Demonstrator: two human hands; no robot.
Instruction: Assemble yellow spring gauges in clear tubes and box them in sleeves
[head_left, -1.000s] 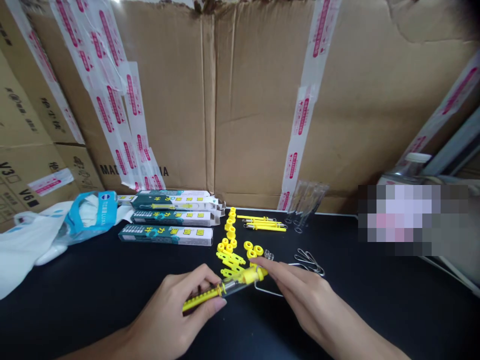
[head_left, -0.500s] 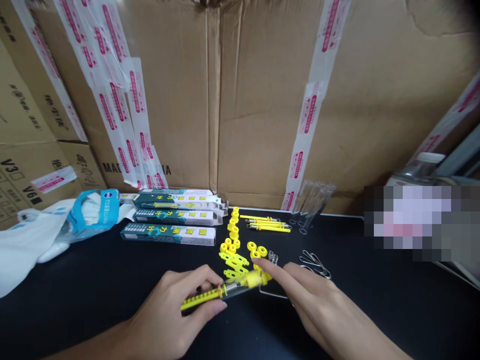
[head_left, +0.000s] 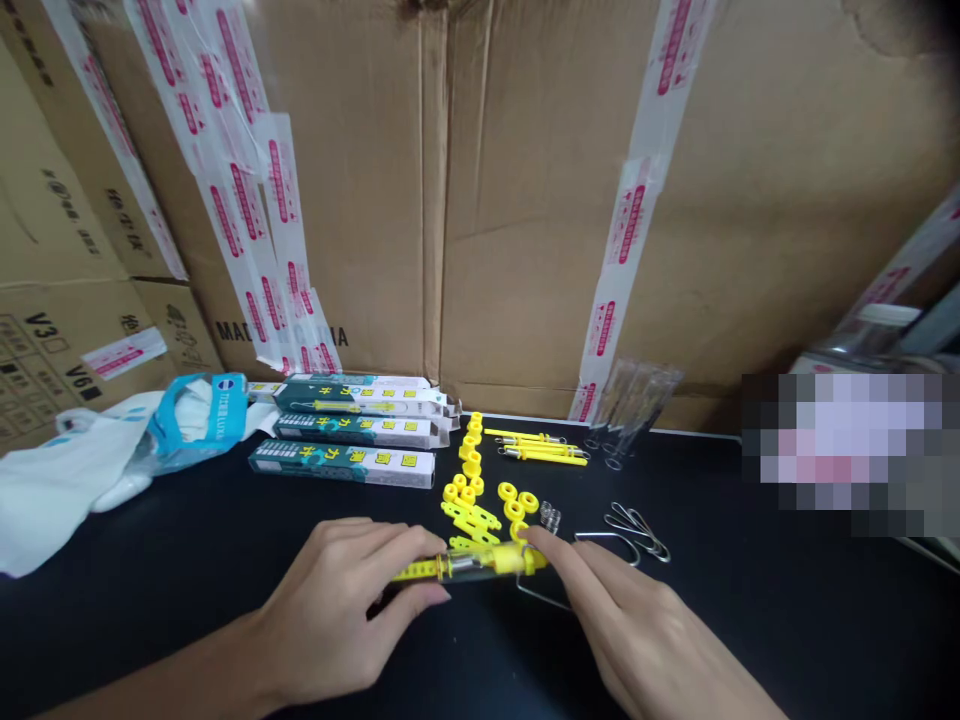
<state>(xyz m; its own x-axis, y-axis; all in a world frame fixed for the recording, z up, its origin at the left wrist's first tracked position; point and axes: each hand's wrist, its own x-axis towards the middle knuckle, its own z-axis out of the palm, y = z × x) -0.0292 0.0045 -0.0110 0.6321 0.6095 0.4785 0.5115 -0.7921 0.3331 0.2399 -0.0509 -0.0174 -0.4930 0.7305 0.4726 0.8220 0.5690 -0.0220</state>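
Observation:
A clear tube (head_left: pixel 484 562) with yellow parts and a spring inside lies nearly level between my hands. My left hand (head_left: pixel 356 600) is wrapped round its left part, thumb below and fingers above. At the right end, my right hand (head_left: pixel 622 610) has its fingers closed on the yellow cap (head_left: pixel 534 560); its thumb is hidden. A thin bent metal wire (head_left: pixel 544 593) reaches from that end toward the right fingers. Just beyond the tube lie flat yellow plates (head_left: pixel 471 520), yellow rings (head_left: pixel 514 508) and small springs (head_left: pixel 550 517).
Several printed boxes (head_left: pixel 341 465) are stacked at back left, beside a blue-and-white plastic bag (head_left: pixel 199 420). Yellow rods (head_left: pixel 544 448), clear tubes (head_left: pixel 634 405) and metal hooks (head_left: pixel 637 530) lie behind and right. Tall cardboard (head_left: pixel 525 220) walls off the back.
The tube has swung closer to level, and my left hand has risen slightly at its end. The view has shifted a little, and more of the metal hooks shows by my right hand.

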